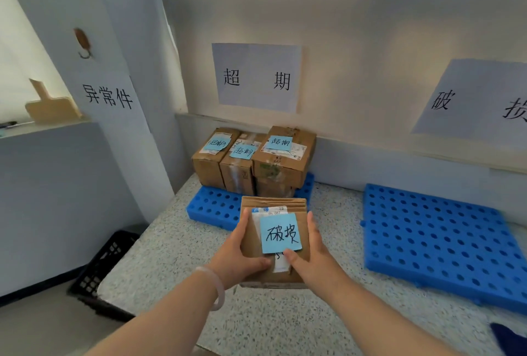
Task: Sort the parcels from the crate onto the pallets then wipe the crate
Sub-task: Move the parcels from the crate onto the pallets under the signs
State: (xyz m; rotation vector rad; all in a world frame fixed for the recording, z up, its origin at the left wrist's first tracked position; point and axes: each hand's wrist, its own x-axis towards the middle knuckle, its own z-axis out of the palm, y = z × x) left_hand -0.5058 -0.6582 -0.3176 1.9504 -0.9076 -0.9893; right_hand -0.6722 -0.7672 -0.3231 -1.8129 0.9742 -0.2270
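Left hand (242, 256), right hand (311, 256) grip parcel (273, 203); pallet (212, 208) bears perhaps four.

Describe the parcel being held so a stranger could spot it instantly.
Under the wall sign reading 超期 lies a blue pallet stacked with brown parcels. Just in front of it, the left hand and right hand grip one small cardboard parcel. Its blue note reads 破损, whereas the stacked parcels' notes read 超期.

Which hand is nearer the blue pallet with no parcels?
Right. The right hand grips the right edge of the parcel, on the side of the pallet; the left hand grips its left edge, farther off.
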